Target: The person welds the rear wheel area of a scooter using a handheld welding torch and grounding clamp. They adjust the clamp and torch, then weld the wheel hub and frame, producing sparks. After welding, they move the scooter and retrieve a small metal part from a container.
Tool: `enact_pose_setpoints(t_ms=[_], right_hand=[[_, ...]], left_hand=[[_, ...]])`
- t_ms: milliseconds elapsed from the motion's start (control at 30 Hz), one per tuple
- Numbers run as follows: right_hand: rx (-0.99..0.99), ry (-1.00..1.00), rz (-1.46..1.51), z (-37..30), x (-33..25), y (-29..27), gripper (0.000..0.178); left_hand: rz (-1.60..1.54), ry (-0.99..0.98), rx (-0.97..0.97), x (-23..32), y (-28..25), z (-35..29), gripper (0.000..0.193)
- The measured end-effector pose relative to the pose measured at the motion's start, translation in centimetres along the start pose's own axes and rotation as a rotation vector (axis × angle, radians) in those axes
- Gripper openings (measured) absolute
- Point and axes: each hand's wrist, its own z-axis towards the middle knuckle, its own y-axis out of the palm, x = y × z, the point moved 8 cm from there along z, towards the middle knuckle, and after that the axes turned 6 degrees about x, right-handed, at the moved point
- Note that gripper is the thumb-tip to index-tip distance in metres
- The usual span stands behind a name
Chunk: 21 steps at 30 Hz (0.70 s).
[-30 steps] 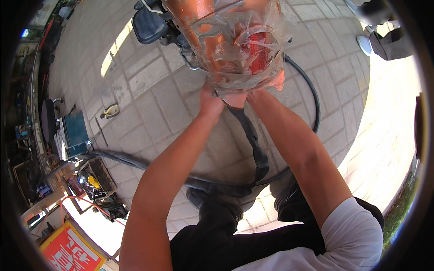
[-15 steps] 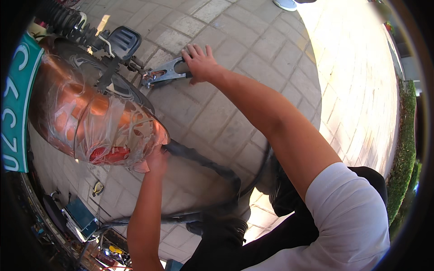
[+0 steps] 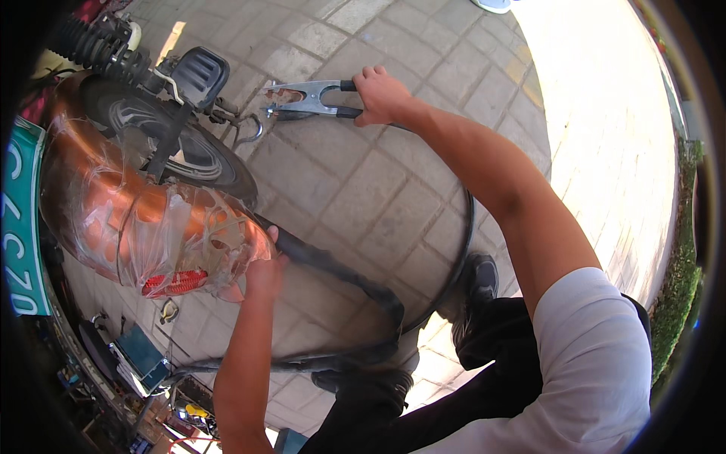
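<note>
My right hand is closed round the black-sleeved handles of a silver spring clamp, with copper-coloured pieces at its jaws. The clamp is held over the paving, apart from the curved metal hook beside the wheel. My left hand grips the pointed end of an orange rear fender, wrapped in torn clear film. Some of its fingers are hidden behind the fender. A red reflector or lamp sits low on the fender. A thick black sleeved cable starts near my left hand.
The vehicle's wheel, black footrest and green plate are at left. A thinner black cable curves past my shoe. Tools and a dark teal box lie lower left. A hedge borders the right.
My right hand has drawn the clamp right and up, away from the metal parts beside the wheel. Its spread fingers have closed round the handles. My left hand stays at the fender end.
</note>
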Motion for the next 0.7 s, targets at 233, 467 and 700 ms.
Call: enact_pose_setpoints(t_ms=[233, 467, 700], right_hand=[[-0.006, -0.083, -0.04, 2.1, -2.3, 0.9, 0.064], [0.062, -0.083, -0.074, 1.4, -4.1, 1.6, 0.068], [0.083, -0.071, -0.116, 1.4, -4.5, 1.8, 0.072]], left_hand=[[-0.023, -0.013, 0.058, -0.3, 0.0, 0.2, 0.038], [-0.188, -0.022, 0.042, -0.7, -0.4, 0.4, 0.038], [-0.186, -0.031, 0.055, -0.7, -0.5, 0.6, 0.036]])
